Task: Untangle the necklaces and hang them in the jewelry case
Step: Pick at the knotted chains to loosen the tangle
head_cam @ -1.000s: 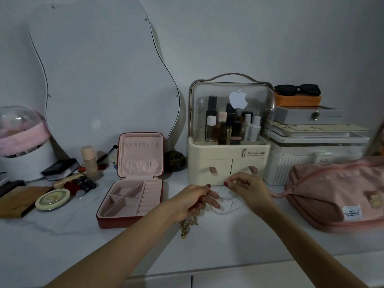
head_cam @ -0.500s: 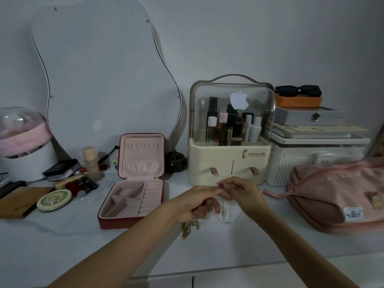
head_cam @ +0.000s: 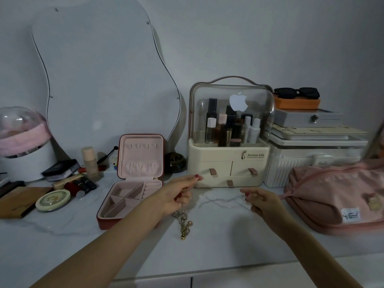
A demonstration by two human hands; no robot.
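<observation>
A: Now, notes from my remote seat. Left hand [head_cam: 178, 193] hovers above the counter [head_cam: 207, 242], fingers curled round a gold chain [head_cam: 184, 224] that dangles from it down onto the surface. Right hand [head_cam: 260, 201] sits well apart to the right, thumb and fingertips pinched on one end of a thin pale chain [head_cam: 218, 201].

B: Where does the thin one run?

A: It sags between the hands, a loose strand over the counter. Its left end goes toward the left hand; I cannot tell whether it is gripped there or only snagged in the gold one.

B: Step?

A: Untangling, I judge. Nothing hangs in the case [head_cam: 133, 179] yet. It stands open just left of the left hand, lid upright, small hooks along the top of the lid bare.

B: Next?

A: My guess: work the thin chain free without yanking, since it looks fine enough to knot or snap. Then carry one end to a lid hook.
</observation>
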